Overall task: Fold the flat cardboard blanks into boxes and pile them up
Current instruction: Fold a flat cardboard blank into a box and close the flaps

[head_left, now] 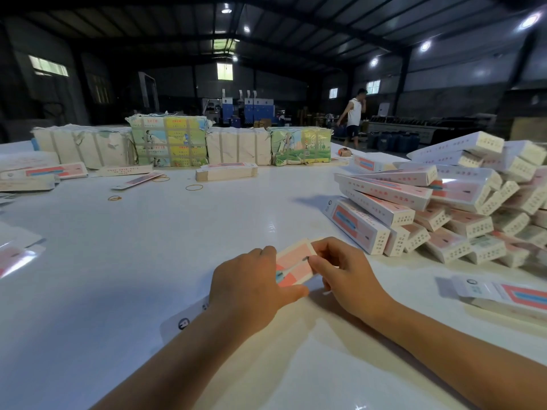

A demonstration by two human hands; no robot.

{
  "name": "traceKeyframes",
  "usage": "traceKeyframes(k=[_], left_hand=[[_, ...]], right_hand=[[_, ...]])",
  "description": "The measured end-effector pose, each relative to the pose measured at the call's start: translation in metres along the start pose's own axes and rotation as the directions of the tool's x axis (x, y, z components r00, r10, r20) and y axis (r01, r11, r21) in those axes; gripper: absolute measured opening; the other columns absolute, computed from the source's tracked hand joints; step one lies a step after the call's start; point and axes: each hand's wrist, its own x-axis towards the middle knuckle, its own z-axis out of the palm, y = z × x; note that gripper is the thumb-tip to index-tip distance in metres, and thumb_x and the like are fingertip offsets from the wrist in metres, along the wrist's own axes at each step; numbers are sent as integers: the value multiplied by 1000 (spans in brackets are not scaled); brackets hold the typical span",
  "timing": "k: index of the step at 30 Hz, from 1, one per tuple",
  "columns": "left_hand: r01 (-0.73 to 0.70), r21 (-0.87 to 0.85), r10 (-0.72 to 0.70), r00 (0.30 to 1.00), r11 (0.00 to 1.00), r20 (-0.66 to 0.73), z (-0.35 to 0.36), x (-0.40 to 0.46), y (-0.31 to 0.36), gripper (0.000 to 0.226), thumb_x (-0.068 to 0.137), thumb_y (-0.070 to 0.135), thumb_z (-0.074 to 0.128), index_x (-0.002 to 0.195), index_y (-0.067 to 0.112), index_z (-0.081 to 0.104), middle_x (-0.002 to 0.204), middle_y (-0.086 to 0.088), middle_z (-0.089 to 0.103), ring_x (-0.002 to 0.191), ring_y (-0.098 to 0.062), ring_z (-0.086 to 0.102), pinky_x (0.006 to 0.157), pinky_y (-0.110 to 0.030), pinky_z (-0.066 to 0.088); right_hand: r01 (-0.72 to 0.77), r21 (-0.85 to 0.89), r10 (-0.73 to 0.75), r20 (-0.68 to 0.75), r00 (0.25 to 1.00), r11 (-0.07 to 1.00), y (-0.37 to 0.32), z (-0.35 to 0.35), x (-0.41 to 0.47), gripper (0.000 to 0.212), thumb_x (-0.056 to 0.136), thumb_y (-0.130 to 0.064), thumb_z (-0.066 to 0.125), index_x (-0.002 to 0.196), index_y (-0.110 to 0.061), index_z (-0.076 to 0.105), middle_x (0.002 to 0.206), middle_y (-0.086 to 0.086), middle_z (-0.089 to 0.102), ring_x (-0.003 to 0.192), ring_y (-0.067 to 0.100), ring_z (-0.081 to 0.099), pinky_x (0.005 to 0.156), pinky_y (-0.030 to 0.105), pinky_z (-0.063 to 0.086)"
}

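A long pink-and-white cardboard blank [293, 263] lies on the white table [148, 247] in front of me, its near white end [183, 322] sticking out under my left forearm. My left hand [251, 288] grips its middle, thumb along the near edge. My right hand [343, 276] pinches the blank's far right end with curled fingers. A big loose pile of folded boxes [438, 208] fills the right side. A small stack of flat blanks [226, 173] sits mid-table farther back.
Strapped paper bundles [168, 142] line the table's far edge. Loose blanks [44, 173] lie at the left, more blanks [509, 297] at the right near edge. Rubber bands [194, 187] are scattered mid-table. A person [353, 116] stands in the background of the dim hall.
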Motion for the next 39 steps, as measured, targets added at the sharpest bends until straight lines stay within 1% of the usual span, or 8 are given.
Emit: traceKeyframes(k=[12,17,21,25,29,31,34,39], left_hand=[[37,10,-36,998,999,-46,5,1,2,66,71,82,44,111,30,42,107,11,56,78,-9,46,67,-22,43],[61,-114,-71,994,992,-88,1,3,-1,68,67,84,43,110,32,46,105,12,59,78,-9,46,65,-23,37],[13,-152,-34,991,988,-131,-1,0,2,77,64,88,38,118,34,46,109,14,58,87,-10,54,66,-22,38],[-51,-114,35,989,992,-144,-2,-3,7,95,51,91,19,124,35,42,111,15,56,93,-8,53,68,-19,37],[-76,-23,71,985,997,-159,0,-5,7,76,68,86,34,120,30,42,108,13,55,88,-6,49,65,-19,32],[-70,32,75,982,997,-172,2,-5,8,70,71,82,37,115,28,44,104,11,55,86,-9,48,63,-21,31],[-79,113,96,982,991,-160,3,-5,8,65,74,81,37,111,28,44,101,9,54,86,-10,48,61,-23,28],[-85,88,98,983,992,-156,3,-3,3,65,73,81,39,112,29,42,106,10,55,90,-10,50,65,-22,31]], right_hand=[[56,-116,-51,45,998,992,-4,-1,0,18,96,-13,49,95,-25,62,91,-6,65,80,3,59,65,12,46],[127,-233,-173,-185,968,964,-6,-8,5,44,83,-30,69,124,-25,54,123,-5,42,106,3,46,86,23,41],[-182,337,219,-74,973,924,-6,-14,13,95,69,-33,75,147,-31,21,140,-2,45,117,15,52,82,37,49],[-445,720,199,404,893,532,-5,-19,14,30,79,-5,62,107,-7,69,101,16,71,92,30,69,70,38,59],[-156,525,85,156,984,837,-2,-13,9,22,86,-2,53,80,-12,71,81,4,73,77,19,70,66,25,56],[117,-28,-115,47,992,993,0,-10,2,20,92,-21,42,80,-25,58,71,-8,67,69,6,64,62,13,48],[267,-541,-212,163,964,797,6,-7,-1,24,93,-37,29,97,-29,51,87,-12,62,74,6,56,61,11,37],[44,-54,-37,121,992,998,0,-6,-1,46,95,-57,34,90,-24,65,80,-10,71,75,8,66,69,18,51]])
